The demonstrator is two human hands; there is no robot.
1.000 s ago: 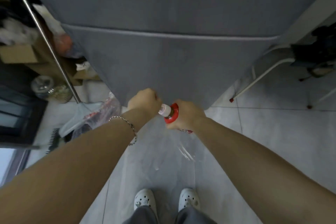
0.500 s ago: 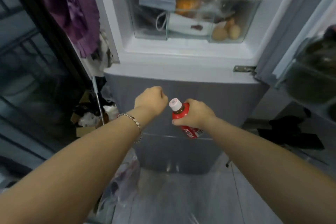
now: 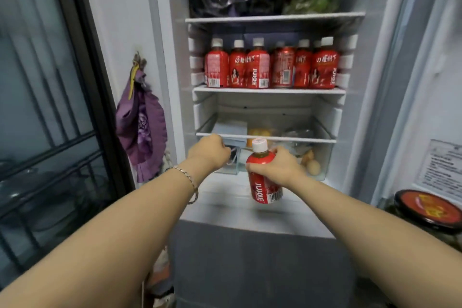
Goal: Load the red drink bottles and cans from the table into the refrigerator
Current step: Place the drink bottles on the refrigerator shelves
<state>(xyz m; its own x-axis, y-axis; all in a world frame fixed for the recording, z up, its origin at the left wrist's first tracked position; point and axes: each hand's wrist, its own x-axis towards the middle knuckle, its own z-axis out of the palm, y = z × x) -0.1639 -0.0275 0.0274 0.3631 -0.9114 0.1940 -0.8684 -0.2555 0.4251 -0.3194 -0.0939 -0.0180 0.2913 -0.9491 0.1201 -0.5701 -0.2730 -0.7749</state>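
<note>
The refrigerator (image 3: 370, 82) stands open, and its middle shelf (image 3: 270, 90) carries a near-full row of red bottles (image 3: 257, 67) with one red can (image 3: 282, 67) among them, all upright and touching or just beside each other. Below it is the clear drawer (image 3: 327, 157), holding assorted food.

The red bottle (image 3: 263, 184) in hand is in front of that drawer, below the shelf and roughly upright with a slight tilt. It looks like a small plastic bottle, full to the neck with dark liquid, so it is probably fairly heavy for its size, stiff enough to take a firm squeeze and unlikely to break. Its glossy label wrap may be a little slippery, though no wetness shows.

The right hand (image 3: 277, 169) holds it with fingers wrapped round the shoulder and upper body, just under the white cap (image 3: 259, 145). This grip seems sound for lifting, but with so little room in the row, a hold lower on the body might help in setting the base down without knocking a neighbour.

The left hand (image 3: 210, 150) is beside the drawer's rim, its fingers curled into a fist with nothing visible in them.
</note>
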